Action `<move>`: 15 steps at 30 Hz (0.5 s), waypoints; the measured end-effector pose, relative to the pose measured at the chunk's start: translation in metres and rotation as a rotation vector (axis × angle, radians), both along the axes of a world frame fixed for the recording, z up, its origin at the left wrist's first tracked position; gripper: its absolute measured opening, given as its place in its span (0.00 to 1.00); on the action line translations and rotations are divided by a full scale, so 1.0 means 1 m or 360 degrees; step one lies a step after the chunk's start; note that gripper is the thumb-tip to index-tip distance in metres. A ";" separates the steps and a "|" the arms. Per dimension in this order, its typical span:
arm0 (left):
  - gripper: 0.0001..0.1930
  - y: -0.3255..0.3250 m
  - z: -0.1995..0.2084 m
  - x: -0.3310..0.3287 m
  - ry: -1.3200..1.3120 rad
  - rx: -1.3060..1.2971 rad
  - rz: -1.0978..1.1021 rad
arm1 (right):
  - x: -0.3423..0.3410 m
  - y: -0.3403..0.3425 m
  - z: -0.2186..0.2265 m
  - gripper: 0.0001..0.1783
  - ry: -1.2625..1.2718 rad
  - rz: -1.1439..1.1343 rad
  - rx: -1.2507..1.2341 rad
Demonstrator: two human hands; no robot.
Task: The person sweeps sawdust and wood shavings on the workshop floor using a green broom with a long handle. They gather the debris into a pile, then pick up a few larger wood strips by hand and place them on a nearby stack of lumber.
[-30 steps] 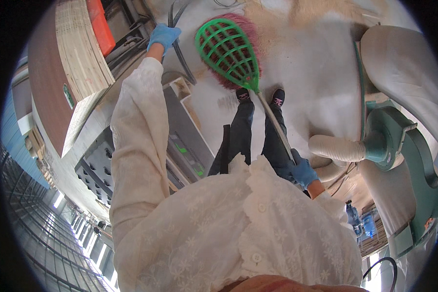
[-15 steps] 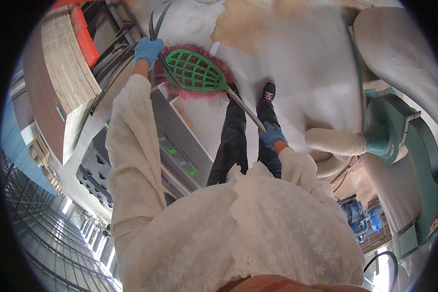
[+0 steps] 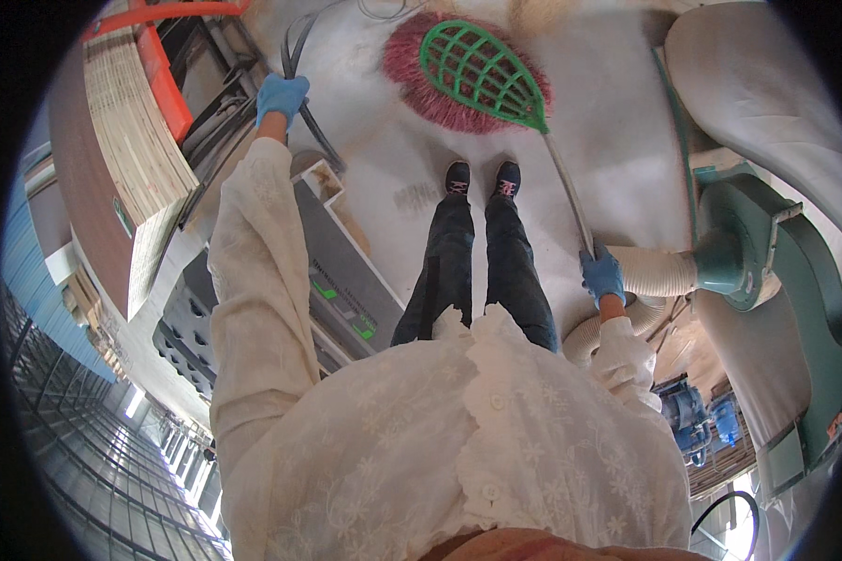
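A: Where does the broom (image 3: 496,89) lie?

B: At the top of the view, ahead of the shoes (image 3: 457,178). Its green lattice (image 3: 482,73), rounded at one end and narrowing toward the handle (image 3: 569,192), sits over a broad fringe of dark red bristles (image 3: 405,70). The pale floor (image 3: 617,140) forms the background; whether the bristles press on it or hang just above it cannot be told.

A: How do the right hand's fingers stand to the broom?

B: The right hand (image 3: 602,274), gloved in blue, is clamped on the near end of the handle. From these fingers the handle slants forward and leftward to the lattice, so the bristles lie well apart from the hand.

A: And the left hand?

B: The left hand (image 3: 282,98), likewise gloved, reaches forward at upper left. Its fingers are closed on a black cable (image 3: 324,143), which leaves the grip both upward and downward to the right. The bristles lie to this hand's right, apart from it.

A: What surrounds them?

B: At left, stacked boards (image 3: 126,122) beside an orange bar (image 3: 164,84); near the legs (image 3: 449,271), a grey panel (image 3: 341,262) with green marks. At right, a ribbed hose (image 3: 664,271) appears behind the right hand and joins a green machine (image 3: 720,243).
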State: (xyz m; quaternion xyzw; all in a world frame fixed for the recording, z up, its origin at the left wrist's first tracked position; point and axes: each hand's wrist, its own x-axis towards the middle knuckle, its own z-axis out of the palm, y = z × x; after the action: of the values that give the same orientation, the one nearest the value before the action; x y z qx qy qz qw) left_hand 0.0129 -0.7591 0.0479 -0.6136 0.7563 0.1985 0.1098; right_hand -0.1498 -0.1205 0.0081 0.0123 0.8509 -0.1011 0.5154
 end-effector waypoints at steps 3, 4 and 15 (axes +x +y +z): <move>0.26 -0.012 -0.010 0.009 -0.0010 -0.0178 -0.0053 | -0.008 -0.015 0.030 0.30 -0.0001 -0.0139 -0.0086; 0.26 -0.019 -0.011 0.011 -0.0052 -0.0214 -0.0085 | -0.009 -0.018 0.044 0.31 -0.0059 -0.0172 -0.0071; 0.24 -0.066 0.005 0.023 0.0066 -0.0194 -0.0071 | 0.070 -0.027 0.097 0.32 -0.0506 -0.0130 -0.0219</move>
State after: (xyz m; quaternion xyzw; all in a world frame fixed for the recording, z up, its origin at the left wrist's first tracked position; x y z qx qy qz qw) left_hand 0.0362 -0.8255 0.0527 -0.5979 0.7827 0.1621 0.0609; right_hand -0.0801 -0.1478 0.1052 0.0274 0.7486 -0.1765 0.6385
